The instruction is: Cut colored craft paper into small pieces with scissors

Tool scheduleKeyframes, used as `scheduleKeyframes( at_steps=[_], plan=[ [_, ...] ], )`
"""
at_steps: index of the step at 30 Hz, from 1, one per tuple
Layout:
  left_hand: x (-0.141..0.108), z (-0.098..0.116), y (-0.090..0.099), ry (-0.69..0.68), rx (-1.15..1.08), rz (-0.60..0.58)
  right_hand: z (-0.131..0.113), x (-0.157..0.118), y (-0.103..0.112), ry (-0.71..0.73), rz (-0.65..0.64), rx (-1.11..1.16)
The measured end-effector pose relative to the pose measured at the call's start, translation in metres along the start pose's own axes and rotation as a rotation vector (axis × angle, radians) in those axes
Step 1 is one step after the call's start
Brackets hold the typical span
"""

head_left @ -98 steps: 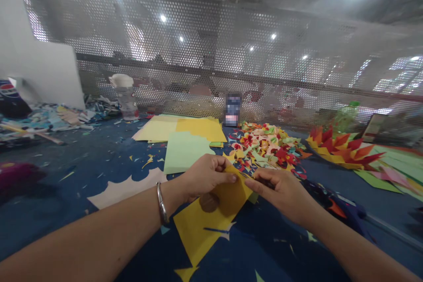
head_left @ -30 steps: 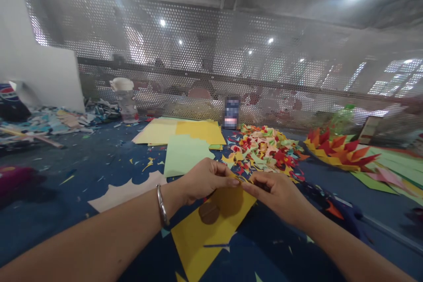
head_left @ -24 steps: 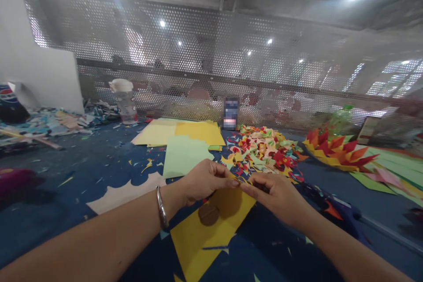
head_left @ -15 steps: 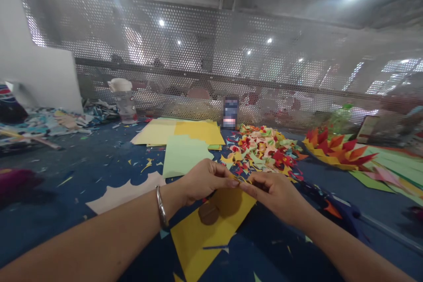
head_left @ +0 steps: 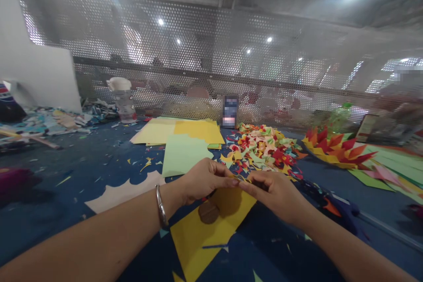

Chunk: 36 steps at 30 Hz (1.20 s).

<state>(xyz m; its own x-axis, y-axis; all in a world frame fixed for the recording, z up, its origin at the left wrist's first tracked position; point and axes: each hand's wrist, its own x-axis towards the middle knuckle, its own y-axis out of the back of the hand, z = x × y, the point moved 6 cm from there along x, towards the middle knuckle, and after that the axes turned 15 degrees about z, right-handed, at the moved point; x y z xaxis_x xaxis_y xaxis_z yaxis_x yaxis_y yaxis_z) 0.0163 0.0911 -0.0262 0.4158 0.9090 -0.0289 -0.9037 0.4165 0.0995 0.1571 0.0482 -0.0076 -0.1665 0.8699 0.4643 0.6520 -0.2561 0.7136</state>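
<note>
My left hand (head_left: 209, 181), with a silver bangle at the wrist, and my right hand (head_left: 276, 191) meet fingertip to fingertip in the middle of the view. Both are closed in a pinch on a small curled piece of yellow paper (head_left: 243, 178), mostly hidden by the fingers. Beneath them a yellow paper sheet (head_left: 194, 246) lies at a slant on the dark blue tabletop. A round brown disc (head_left: 209, 212) and a thin blue strip (head_left: 215, 246) rest on that sheet. A pale pink sheet with a scalloped edge (head_left: 122, 191) lies beside my left forearm.
Beyond my hands are a light green sheet (head_left: 183, 154), stacked yellow paper (head_left: 198, 131) and a heap of colourful paper scraps (head_left: 264, 145). A red-and-yellow folded-paper ring (head_left: 337, 150) and a dark blue glue gun (head_left: 343, 211) lie right. A cup (head_left: 123, 101) stands back left.
Almost nothing differs. The view has shifted very slightly, and both hands keep their pinch on the small yellow paper piece.
</note>
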Motion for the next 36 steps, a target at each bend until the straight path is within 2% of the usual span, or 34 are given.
scheduleKeyframes(
  at_steps=[29, 36],
  plan=[
    [0.0012, -0.0016, -0.0022, -0.025, 0.096, -0.055, -0.0018, -0.0017, -0.0032, 0.0, -0.049, -0.029],
    [0.0, -0.0002, -0.0034, 0.01, 0.109, -0.059, -0.0018, -0.0026, -0.0034, 0.002, -0.053, -0.032]
  ],
)
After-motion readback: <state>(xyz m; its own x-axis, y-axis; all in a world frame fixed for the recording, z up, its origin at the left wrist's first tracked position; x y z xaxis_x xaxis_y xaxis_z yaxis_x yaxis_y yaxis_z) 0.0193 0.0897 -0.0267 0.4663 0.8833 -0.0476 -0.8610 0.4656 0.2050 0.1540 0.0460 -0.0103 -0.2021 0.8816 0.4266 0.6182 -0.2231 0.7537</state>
